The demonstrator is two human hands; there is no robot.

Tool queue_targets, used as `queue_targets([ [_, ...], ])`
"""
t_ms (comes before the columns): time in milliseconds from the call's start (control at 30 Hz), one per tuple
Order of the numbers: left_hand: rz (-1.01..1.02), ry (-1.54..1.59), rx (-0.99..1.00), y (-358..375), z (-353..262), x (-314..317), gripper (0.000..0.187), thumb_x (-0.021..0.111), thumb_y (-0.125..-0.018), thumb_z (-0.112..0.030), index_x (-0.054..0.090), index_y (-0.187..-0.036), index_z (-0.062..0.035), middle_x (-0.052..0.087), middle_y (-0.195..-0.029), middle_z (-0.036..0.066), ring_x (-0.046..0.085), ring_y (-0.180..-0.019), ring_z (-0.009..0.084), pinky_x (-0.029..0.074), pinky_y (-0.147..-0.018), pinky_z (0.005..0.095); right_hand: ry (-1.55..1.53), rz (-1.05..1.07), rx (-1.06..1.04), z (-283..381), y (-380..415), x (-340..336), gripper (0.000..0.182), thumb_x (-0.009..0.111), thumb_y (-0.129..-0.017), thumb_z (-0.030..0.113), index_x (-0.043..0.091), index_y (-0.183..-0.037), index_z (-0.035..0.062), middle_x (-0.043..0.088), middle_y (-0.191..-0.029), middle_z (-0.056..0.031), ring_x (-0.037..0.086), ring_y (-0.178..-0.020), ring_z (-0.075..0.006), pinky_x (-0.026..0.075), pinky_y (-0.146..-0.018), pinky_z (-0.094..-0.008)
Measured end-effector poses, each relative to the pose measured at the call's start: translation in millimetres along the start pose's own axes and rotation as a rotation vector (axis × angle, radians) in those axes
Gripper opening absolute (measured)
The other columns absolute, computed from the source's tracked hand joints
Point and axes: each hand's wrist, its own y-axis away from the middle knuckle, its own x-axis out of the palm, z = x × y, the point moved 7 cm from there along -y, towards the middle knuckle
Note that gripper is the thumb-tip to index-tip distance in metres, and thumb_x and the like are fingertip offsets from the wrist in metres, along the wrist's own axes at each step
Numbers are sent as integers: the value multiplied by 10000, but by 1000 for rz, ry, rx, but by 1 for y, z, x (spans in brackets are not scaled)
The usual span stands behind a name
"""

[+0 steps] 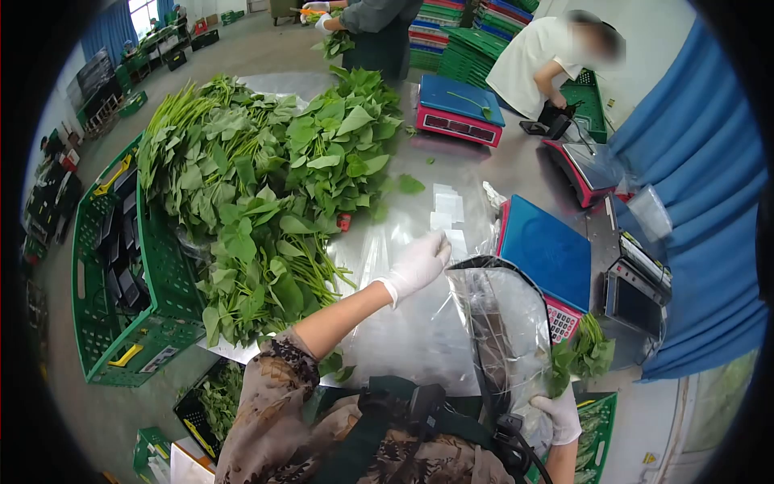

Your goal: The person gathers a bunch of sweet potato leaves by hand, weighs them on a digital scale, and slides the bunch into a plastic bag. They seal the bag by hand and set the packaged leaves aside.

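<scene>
My left hand [419, 262], in a white glove, is over the steel table with its fingertips pinched together at the edge of several white labels [455, 240]. Whether a label is between those fingers I cannot tell. Low on the right, my gloved right hand [560, 411] grips the lower part of a clear plastic bag [508, 323] with a dark rim. A small bunch of leafy greens [592, 351] shows just above that hand, beside the bag. A blue-topped scale [548, 250] with a keypad stands next to the bag.
Large heaps of leafy greens [266, 177] cover the table's left side. A green crate [173, 310] with dark objects stands beside them. More scales [459, 105] sit farther back. One person [532, 68] bends over a crate; another person [375, 36] holds greens.
</scene>
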Motion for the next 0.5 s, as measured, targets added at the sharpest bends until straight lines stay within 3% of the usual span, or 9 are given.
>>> queue_targets([
  [233,-214,-92,217,-8,-44,-24,148,573,-915,-200,585,-995,-76,646,-914,134,639,-807,332,502,-702,414,38,71,33,0,8,19,773,830,-664,30,465,-1344,-3,563,-1200,-29,560,-942,-93,506,-772,-246],
  [267,-233,-109,233,-7,-49,-28,148,576,-913,-198,582,-1000,-79,645,-909,132,641,-806,330,504,-696,410,39,14,-22,12,8,27,770,778,-615,63,494,-1328,2,580,-1125,-9,532,-869,-70,467,-727,-227],
  [367,-273,-173,277,3,-68,-44,149,584,-906,-190,573,-1012,-86,640,-898,121,643,-800,321,508,-679,398,51,-39,50,6,7,21,744,786,-631,74,501,-1314,1,576,-1115,-7,536,-853,-74,468,-732,-227],
  [500,-280,-288,393,10,-93,-41,137,592,-890,-165,568,-1003,-93,634,-893,101,642,-783,298,505,-652,386,121,-25,14,-6,2,16,678,808,-703,19,478,-1294,-17,571,-1127,-46,608,-874,-116,531,-760,-270],
])
